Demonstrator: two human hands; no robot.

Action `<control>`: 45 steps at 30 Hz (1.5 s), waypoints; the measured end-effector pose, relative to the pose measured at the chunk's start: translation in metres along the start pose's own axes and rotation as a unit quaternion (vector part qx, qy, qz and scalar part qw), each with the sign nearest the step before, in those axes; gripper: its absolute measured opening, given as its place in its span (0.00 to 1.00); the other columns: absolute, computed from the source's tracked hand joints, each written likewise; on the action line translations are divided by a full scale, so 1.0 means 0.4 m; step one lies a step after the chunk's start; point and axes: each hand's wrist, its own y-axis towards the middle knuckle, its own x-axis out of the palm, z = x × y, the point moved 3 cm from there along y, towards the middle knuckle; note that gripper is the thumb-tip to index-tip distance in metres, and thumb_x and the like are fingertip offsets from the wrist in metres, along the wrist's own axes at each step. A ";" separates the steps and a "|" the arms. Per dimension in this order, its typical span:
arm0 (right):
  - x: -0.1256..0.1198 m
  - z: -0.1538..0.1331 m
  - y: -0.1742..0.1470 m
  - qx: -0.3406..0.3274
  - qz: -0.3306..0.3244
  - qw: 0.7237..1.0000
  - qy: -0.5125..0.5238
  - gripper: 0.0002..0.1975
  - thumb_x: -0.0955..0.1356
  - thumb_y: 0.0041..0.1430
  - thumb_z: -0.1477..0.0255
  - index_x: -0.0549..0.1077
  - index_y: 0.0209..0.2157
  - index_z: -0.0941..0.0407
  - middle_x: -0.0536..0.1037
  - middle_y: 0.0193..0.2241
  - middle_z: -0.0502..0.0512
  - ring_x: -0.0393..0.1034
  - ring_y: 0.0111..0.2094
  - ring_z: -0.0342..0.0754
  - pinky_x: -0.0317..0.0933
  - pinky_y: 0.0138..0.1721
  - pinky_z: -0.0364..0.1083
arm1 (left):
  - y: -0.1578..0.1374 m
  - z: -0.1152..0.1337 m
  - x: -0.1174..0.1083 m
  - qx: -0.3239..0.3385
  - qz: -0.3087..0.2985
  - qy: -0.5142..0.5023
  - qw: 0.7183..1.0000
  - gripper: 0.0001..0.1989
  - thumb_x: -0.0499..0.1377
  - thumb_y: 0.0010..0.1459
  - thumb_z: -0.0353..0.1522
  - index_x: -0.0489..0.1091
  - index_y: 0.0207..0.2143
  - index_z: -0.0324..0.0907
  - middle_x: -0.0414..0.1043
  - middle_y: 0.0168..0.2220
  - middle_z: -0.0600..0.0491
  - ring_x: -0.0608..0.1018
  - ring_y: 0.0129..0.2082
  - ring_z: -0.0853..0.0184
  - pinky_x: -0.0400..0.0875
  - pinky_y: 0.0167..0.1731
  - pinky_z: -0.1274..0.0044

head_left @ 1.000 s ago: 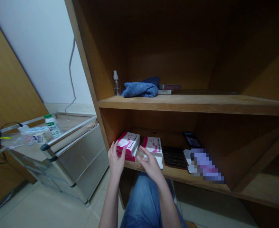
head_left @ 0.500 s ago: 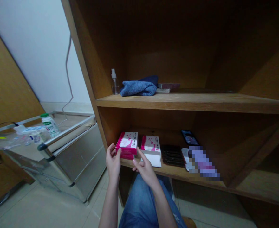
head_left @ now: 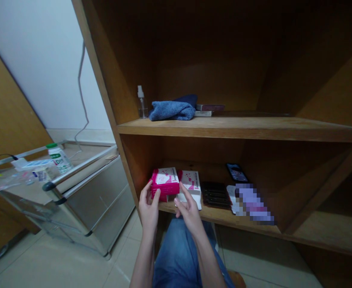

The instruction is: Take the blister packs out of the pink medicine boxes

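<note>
A pink-and-white carton (head_left: 165, 188) is held between my two hands at the left end of the lower shelf, its front face tilted toward me. My left hand (head_left: 149, 206) grips its left side, thumb across the front. At the right edge, my right hand (head_left: 189, 212) presses with the index finger; its other fingers are bent below. Part of another pink box (head_left: 164, 198) shows underneath. To the right stands a similar pink-and-white box (head_left: 191, 180) with a white flap (head_left: 195, 199) folded out at the front.
Dark flat packets (head_left: 215, 195), a phone (head_left: 236, 172) and a blurred-out purple item (head_left: 254, 204) lie further right. The upper shelf (head_left: 239, 128) holds a spray bottle (head_left: 143, 104), a blue towel (head_left: 172, 111) and thin boxes (head_left: 210, 107). Left is a metal trolley (head_left: 101, 200) carrying a white bottle (head_left: 59, 158).
The left carton has come up and to the right, its front tipping into view. Both hands have moved right with it, and the view has shifted slightly.
</note>
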 end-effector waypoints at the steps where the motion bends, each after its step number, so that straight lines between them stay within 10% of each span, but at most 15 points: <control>1: -0.002 -0.003 -0.001 -0.003 0.008 1.000 0.005 0.36 0.66 0.54 0.60 0.51 0.61 0.55 0.66 0.16 0.43 0.60 0.17 0.40 0.61 0.22 0.41 | -0.005 0.008 0.007 0.013 -0.005 0.013 1.000 0.22 0.59 0.51 0.39 0.66 0.49 0.42 0.67 0.51 0.46 0.70 0.51 0.61 0.63 0.52 0.68; 5: -0.014 -0.019 -0.004 -0.034 0.053 0.998 -0.008 0.33 0.68 0.52 0.62 0.56 0.59 0.51 0.75 0.34 0.54 0.70 0.34 0.46 0.67 0.33 0.44 | -0.026 0.037 0.030 0.055 -0.018 0.086 0.995 0.20 0.59 0.51 0.40 0.69 0.47 0.45 0.64 0.51 0.47 0.66 0.54 0.59 0.60 0.54 0.67; 12: -0.050 -0.043 -0.011 -0.086 0.084 0.991 -0.051 0.31 0.68 0.53 0.64 0.59 0.58 0.48 0.61 0.58 0.57 0.63 0.50 0.52 0.66 0.44 0.50 | -0.050 0.051 0.060 0.057 -0.043 0.107 0.992 0.19 0.59 0.51 0.40 0.71 0.46 0.45 0.62 0.49 0.47 0.65 0.54 0.59 0.59 0.54 0.66; 26: -0.158 -0.016 0.001 -0.126 0.128 0.982 -0.060 0.29 0.68 0.53 0.65 0.60 0.57 0.49 0.58 0.60 0.57 0.60 0.55 0.53 0.54 0.55 0.57 | -0.026 0.003 0.176 0.107 -0.142 0.037 0.983 0.16 0.57 0.54 0.36 0.68 0.46 0.44 0.63 0.50 0.46 0.65 0.55 0.61 0.60 0.53 0.68; 45: -0.187 0.042 0.013 -0.104 0.133 0.973 -0.158 0.30 0.66 0.54 0.64 0.57 0.59 0.51 0.59 0.59 0.58 0.55 0.58 0.54 0.54 0.56 0.57 | -0.014 -0.130 0.231 -0.039 -0.137 0.046 0.989 0.26 0.55 0.55 0.42 0.59 0.53 0.40 0.65 0.53 0.43 0.67 0.55 0.59 0.59 0.54 0.68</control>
